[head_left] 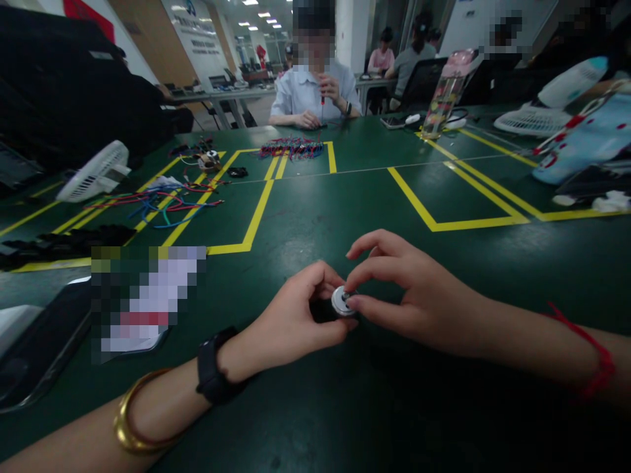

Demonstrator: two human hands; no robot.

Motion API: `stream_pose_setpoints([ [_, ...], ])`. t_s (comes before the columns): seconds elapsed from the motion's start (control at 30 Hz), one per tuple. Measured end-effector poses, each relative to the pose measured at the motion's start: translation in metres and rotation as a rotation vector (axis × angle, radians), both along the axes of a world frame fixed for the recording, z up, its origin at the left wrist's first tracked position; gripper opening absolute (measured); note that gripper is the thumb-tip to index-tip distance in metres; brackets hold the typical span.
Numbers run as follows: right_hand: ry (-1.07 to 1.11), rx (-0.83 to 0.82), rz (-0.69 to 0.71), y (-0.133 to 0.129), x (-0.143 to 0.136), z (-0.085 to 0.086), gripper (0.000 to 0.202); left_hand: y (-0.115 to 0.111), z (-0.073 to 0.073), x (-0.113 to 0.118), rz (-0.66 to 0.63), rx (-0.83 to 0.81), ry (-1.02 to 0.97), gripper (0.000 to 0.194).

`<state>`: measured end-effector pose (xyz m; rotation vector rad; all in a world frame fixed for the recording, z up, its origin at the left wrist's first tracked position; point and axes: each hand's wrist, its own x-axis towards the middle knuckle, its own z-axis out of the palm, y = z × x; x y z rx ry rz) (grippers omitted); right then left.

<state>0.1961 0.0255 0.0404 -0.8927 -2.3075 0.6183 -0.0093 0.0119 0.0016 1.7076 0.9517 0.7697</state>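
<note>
Silver-grey and apparently metal, the small round disc-faced part [340, 300] shows on my feed over the dark green tabletop [315, 217], between the two hands. I see the bare left hand [290, 312] curled narrowly around its side, thumb near, fingers beyond, holding it. The bare right hand [419, 286] brings thumb and index fingertip close together at the face; whether they pinch anything there I cannot tell.

I'd judge the part light enough for fingertips, yet dense for its size, stiff, hard to crush and perhaps slippery along its smooth rim. I would take hold around the side wall and keep pressure off the middle, which may be the delicate spot.

Its face looks pale and flat, with a bright round edge and a dark centre; fingers hide most of the body.
</note>
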Motion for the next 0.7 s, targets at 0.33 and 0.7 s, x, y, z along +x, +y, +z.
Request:
stream_pose_setpoints([
  [0.33,-0.156,-0.091,-0.017,-0.002,0.032,-0.018,0.007,0.0,0.002,0.0,0.005,0.006,0.013,0.03],
  [0.7,-0.037,-0.209,-0.074,-0.002,0.041,-0.031,0.011,0.001,0.002,-0.001,-0.003,0.015,0.04,0.029],
])
